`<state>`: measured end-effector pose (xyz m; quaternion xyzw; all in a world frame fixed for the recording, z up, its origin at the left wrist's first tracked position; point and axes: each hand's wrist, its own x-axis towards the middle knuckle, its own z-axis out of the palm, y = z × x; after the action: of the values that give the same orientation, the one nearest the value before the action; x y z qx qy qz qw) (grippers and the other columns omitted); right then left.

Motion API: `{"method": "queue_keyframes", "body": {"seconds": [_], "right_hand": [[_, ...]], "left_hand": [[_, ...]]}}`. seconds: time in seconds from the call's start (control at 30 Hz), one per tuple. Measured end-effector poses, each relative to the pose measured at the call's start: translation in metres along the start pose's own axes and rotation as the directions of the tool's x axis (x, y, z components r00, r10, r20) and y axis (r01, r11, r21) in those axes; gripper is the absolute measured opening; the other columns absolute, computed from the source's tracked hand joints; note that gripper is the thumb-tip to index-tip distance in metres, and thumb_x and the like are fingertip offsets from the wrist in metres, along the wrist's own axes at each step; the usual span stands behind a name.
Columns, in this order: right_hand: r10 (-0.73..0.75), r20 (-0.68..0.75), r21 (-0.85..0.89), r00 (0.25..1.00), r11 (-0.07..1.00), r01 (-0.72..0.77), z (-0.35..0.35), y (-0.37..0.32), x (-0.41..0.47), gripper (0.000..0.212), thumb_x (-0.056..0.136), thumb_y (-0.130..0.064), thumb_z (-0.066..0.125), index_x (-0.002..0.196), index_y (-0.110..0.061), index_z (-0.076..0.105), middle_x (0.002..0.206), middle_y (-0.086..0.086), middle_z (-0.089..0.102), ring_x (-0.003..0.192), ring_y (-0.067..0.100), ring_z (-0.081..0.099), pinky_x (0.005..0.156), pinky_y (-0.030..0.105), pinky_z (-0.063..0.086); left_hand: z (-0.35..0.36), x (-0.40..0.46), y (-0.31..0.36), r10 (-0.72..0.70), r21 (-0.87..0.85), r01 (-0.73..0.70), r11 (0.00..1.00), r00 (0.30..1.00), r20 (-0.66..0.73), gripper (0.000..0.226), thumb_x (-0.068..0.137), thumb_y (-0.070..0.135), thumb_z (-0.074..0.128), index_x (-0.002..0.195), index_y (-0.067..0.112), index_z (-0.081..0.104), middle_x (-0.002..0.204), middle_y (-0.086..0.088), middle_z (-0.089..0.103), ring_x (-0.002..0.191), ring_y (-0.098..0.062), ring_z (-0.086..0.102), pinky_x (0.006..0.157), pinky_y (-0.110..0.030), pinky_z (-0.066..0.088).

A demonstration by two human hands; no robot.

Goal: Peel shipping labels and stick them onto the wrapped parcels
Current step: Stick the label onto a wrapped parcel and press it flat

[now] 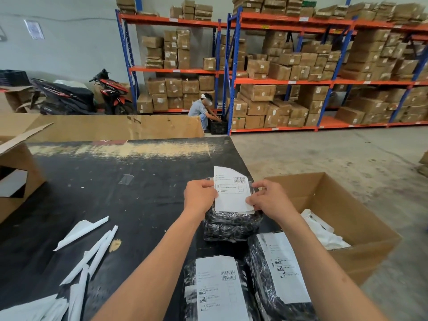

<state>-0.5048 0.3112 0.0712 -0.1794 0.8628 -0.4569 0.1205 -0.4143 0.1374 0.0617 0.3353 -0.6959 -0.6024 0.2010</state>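
Note:
A white shipping label (pixel 231 193) with barcodes is held up between both hands above a black wrapped parcel (pixel 231 225) on the black table (pixel 115 193). My left hand (pixel 200 195) pinches the label's left edge. My right hand (pixel 266 200) pinches its lower right corner. Two more black wrapped parcels lie nearer to me, one at the bottom centre (pixel 215 290) and one to its right (pixel 282 269), each with a white label stuck on top.
Curled white backing strips (pixel 92 242) litter the table's left side. An open cardboard box (pixel 335 218) with white paper inside stands right of the table. Another carton (pixel 16 177) sits at the left. Shelves of boxes and a crouching person (pixel 203 110) are far behind.

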Motion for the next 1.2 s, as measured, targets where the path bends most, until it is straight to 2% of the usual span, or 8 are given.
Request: {"method": "queue_keyframes", "body": {"seconds": [0.13, 0.23, 0.47, 0.67, 0.83, 0.97, 1.1, 1.2], "right_hand": [[-0.048, -0.029, -0.075, 0.998, 0.996, 0.045, 0.005, -0.006, -0.002, 0.042, 0.082, -0.006, 0.074, 0.121, -0.017, 0.065, 0.081, -0.003, 0.074, 0.070, 0.015, 0.071, 0.063, 0.028, 0.058], [-0.069, -0.045, -0.101, 0.997, 0.993, 0.064, 0.008, -0.006, -0.003, 0.042, 0.081, -0.009, 0.075, 0.121, -0.020, 0.066, 0.083, -0.004, 0.073, 0.074, 0.013, 0.070, 0.063, 0.026, 0.056], [-0.049, -0.001, -0.252, 0.999, 0.966, 0.048, 0.007, -0.017, 0.005, 0.070, 0.071, -0.020, 0.084, 0.134, -0.028, 0.055, 0.101, -0.011, 0.067, 0.102, 0.020, 0.064, 0.087, 0.041, 0.057], [0.066, 0.056, 0.018, 0.996, 0.998, -0.067, 0.002, -0.028, 0.028, 0.052, 0.084, -0.028, 0.078, 0.132, -0.017, 0.061, 0.120, 0.002, 0.067, 0.104, 0.019, 0.065, 0.086, 0.034, 0.050], [0.082, 0.040, 0.156, 0.996, 0.984, -0.087, 0.008, -0.034, 0.052, 0.052, 0.086, -0.029, 0.073, 0.135, -0.020, 0.061, 0.120, 0.001, 0.070, 0.104, 0.017, 0.065, 0.073, 0.029, 0.046], [0.027, -0.019, 0.225, 0.999, 0.974, -0.023, 0.009, -0.040, 0.063, 0.050, 0.089, -0.014, 0.068, 0.138, -0.016, 0.058, 0.122, 0.002, 0.067, 0.101, 0.016, 0.059, 0.087, 0.033, 0.048], [0.066, -0.105, 0.164, 0.992, 0.985, -0.048, 0.009, -0.034, 0.062, 0.051, 0.087, -0.016, 0.069, 0.136, -0.017, 0.060, 0.122, 0.005, 0.069, 0.094, 0.016, 0.065, 0.087, 0.035, 0.051], [-0.068, -0.118, -0.005, 0.991, 0.998, 0.068, 0.009, -0.031, 0.043, 0.046, 0.093, -0.020, 0.065, 0.138, -0.020, 0.059, 0.134, 0.001, 0.064, 0.117, 0.019, 0.060, 0.100, 0.032, 0.046]], "left_hand": [[0.001, -0.003, 0.005, 0.016, 0.129, -0.013, 0.992, 1.000, -0.020, 0.027, 0.078, -0.004, 0.064, 0.068, 0.021, 0.063, 0.089, -0.004, 0.067, 0.061, -0.023, 0.056, 0.060, -0.027, 0.044], [0.004, -0.005, 0.005, 0.019, 0.153, -0.016, 0.988, 1.000, -0.019, 0.030, 0.076, -0.001, 0.062, 0.068, 0.024, 0.047, 0.073, -0.007, 0.053, 0.063, -0.017, 0.042, 0.058, -0.032, 0.035], [0.004, -0.006, 0.006, 0.049, 0.193, -0.044, 0.980, 0.999, -0.023, 0.019, 0.082, 0.003, 0.065, 0.095, 0.015, 0.072, 0.111, -0.007, 0.071, 0.084, -0.022, 0.064, 0.068, -0.027, 0.046], [0.001, -0.006, 0.003, 0.060, 0.207, -0.058, 0.977, 0.998, -0.004, 0.039, 0.085, 0.006, 0.066, 0.123, 0.010, 0.069, 0.127, -0.007, 0.067, 0.094, -0.019, 0.062, 0.073, -0.026, 0.045], [-0.001, -0.008, 0.004, 0.071, 0.223, -0.073, 0.972, 0.997, 0.017, 0.041, 0.086, 0.005, 0.065, 0.126, 0.008, 0.067, 0.129, -0.008, 0.066, 0.096, -0.021, 0.064, 0.072, -0.028, 0.046], [-0.003, -0.006, 0.003, 0.072, 0.239, -0.075, 0.968, 0.997, 0.022, 0.041, 0.087, 0.005, 0.065, 0.127, 0.008, 0.066, 0.130, -0.009, 0.065, 0.094, -0.019, 0.062, 0.071, -0.027, 0.046], [-0.002, -0.005, 0.000, 0.100, 0.230, -0.099, 0.968, 0.995, 0.008, 0.044, 0.086, 0.006, 0.067, 0.130, 0.008, 0.064, 0.121, -0.007, 0.067, 0.100, -0.020, 0.063, 0.076, -0.026, 0.045], [-0.001, -0.007, -0.005, 0.213, 0.304, -0.198, 0.932, 0.977, -0.016, 0.043, 0.088, 0.008, 0.067, 0.130, 0.011, 0.063, 0.115, -0.005, 0.063, 0.099, -0.018, 0.059, 0.078, -0.026, 0.044]]}}
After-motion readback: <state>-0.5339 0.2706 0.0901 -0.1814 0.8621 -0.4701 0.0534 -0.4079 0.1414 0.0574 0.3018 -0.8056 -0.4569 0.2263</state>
